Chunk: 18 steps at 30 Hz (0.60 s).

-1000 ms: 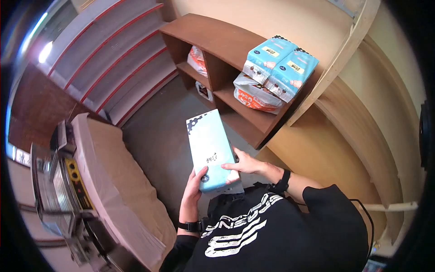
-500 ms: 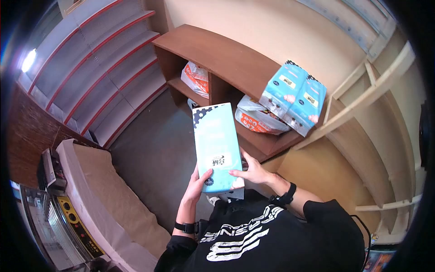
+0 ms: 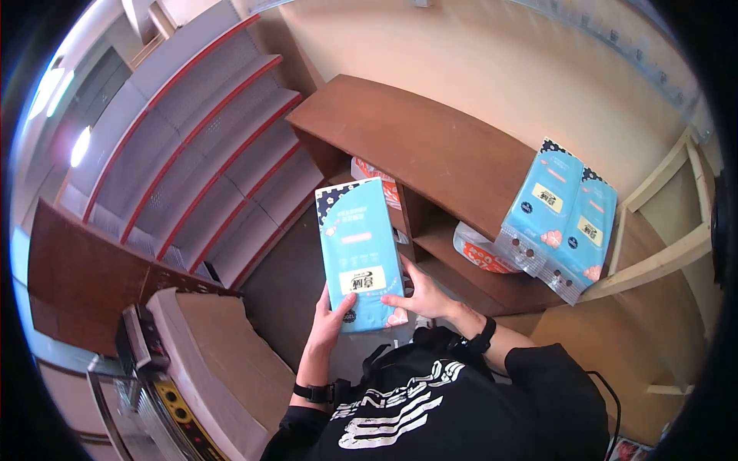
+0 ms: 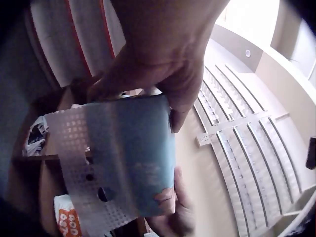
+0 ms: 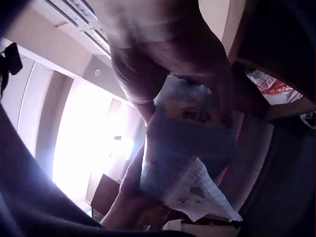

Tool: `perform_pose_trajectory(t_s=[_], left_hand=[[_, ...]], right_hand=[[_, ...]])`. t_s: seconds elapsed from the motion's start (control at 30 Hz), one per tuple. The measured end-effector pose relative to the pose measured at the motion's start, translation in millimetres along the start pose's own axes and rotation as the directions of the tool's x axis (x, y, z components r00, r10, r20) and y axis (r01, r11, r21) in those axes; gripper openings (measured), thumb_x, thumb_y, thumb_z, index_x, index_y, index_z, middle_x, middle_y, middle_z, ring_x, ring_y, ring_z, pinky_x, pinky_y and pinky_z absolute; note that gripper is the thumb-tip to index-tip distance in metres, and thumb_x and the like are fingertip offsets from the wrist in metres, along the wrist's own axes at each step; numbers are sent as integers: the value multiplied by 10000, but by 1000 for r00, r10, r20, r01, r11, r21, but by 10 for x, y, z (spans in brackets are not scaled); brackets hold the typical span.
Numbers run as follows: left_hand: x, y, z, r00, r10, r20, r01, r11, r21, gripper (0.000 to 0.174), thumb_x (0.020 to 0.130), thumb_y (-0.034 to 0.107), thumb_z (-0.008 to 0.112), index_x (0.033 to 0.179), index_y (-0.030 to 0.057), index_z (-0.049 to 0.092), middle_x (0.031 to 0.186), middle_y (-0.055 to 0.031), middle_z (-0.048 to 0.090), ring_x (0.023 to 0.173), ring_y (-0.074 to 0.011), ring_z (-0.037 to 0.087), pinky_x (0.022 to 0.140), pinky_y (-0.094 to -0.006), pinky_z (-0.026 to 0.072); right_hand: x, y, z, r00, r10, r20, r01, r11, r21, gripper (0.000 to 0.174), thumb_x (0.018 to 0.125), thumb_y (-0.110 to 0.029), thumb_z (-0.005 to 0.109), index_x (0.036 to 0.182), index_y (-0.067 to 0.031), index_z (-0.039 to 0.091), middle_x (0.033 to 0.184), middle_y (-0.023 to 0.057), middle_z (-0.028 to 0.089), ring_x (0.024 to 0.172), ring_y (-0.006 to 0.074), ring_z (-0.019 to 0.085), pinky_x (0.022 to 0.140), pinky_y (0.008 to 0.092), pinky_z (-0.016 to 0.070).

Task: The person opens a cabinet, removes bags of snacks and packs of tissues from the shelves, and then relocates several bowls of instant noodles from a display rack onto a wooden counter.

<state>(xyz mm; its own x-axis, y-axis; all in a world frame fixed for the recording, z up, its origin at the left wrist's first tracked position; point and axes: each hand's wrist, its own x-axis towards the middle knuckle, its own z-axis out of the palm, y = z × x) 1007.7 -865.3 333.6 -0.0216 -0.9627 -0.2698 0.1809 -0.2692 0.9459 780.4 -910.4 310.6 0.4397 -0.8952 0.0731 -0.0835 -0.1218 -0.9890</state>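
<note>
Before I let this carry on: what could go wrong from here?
The held tissue pack might tip or slip: the left hand and right hand grip it near its lower end, with the upper end jutting beyond them. The wrapper flap hanging loose from its end might snag. The two blue tissue packs on the brown shelf unit seem to jut past its front edge, so a bump could knock one off.

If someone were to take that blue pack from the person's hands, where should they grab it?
Probably the far end of the blue pack, coming from opposite the person and squeezing its two long edges. The left hand and right hand both hold the near end, leaving the far end uncovered, and the boxy shape offers straight edges to grip.
</note>
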Motion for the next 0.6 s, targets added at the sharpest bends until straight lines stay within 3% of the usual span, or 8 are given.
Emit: perform_pose_trajectory(t_s=[0.07, 0.13, 0.2, 0.27, 0.4, 0.47, 0.53, 0.6], left_hand=[[286, 133, 5, 1000, 9, 15, -9, 1000, 18, 551, 875, 141, 652, 1348, 5, 403, 1209, -95, 565, 1076, -159, 539, 914, -291, 433], [611, 194, 2, 998, -58, 25, 58, 998, -2, 508, 874, 125, 649, 1318, -1, 435, 1189, -91, 577, 1058, -153, 546, 903, -289, 438], [930, 236, 9, 998, -58, 25, 58, 998, -9, 482, 878, 118, 640, 1305, -1, 449, 1181, -91, 581, 1046, -152, 553, 894, -289, 444], [1232, 329, -12, 994, -91, 58, 96, 991, -93, 462, 883, 121, 633, 1293, -1, 460, 1172, -92, 587, 1038, -154, 562, 885, -292, 450], [2017, 564, -173, 968, -207, 143, 230, 958, -171, 427, 891, 120, 617, 1270, -17, 473, 1159, -119, 595, 1018, -179, 590, 856, -312, 492], [2401, 636, -221, 962, -196, 192, 233, 953, -193, 430, 893, 129, 616, 1267, -25, 472, 1151, -123, 600, 1012, -181, 594, 852, -318, 497], [2805, 730, -289, 957, -222, 189, 253, 953, -164, 432, 894, 134, 616, 1267, -27, 471, 1146, -125, 603, 1005, -182, 597, 845, -313, 497], [3169, 806, -360, 939, -238, 248, 270, 957, -105, 431, 894, 136, 615, 1266, -29, 472, 1147, -126, 604, 1003, -182, 599, 842, -311, 496]], right_hand=[[236, -23, -114, 1000, -5, -15, 5, 1000, 3, 1032, 747, -369, 762, 1473, -33, 110, 1377, 264, 408, 1258, 357, 444, 1029, 404, 369], [434, 26, -185, 997, 20, -69, -26, 996, -91, 955, 775, -291, 756, 1468, -38, 149, 1339, 233, 454, 1206, 301, 491, 993, 384, 408], [675, 33, -306, 994, 8, -109, -21, 993, -117, 956, 776, -344, 741, 1465, -35, 155, 1325, 258, 464, 1209, 331, 494, 991, 400, 406], [895, -37, -421, 988, 143, -64, -149, 984, -95, 1040, 764, -472, 703, 1462, 6, 97, 1356, 302, 412, 1239, 400, 453, 1019, 408, 377], [1364, -31, -602, 978, 131, -160, -149, 983, -105, 978, 806, -517, 638, 1452, 22, 140, 1357, 310, 405, 1261, 394, 429, 1046, 393, 343], [1564, -98, -724, 972, 145, -185, -171, 976, -133, 905, 835, -455, 640, 1451, 12, 169, 1375, 297, 391, 1272, 375, 424, 1060, 387, 333], [1774, -70, -794, 973, 71, -219, -63, 997, 43, 841, 863, -398, 637, 1447, 6, 188, 1396, 280, 369, 1264, 374, 433, 1049, 404, 357], [1864, -9, -866, 954, 223, -198, -211, 974, 79, 748, 909, -302, 609, 1435, 23, 187, 1420, 261, 339, 1301, 320, 397, 1046, 395, 373]])
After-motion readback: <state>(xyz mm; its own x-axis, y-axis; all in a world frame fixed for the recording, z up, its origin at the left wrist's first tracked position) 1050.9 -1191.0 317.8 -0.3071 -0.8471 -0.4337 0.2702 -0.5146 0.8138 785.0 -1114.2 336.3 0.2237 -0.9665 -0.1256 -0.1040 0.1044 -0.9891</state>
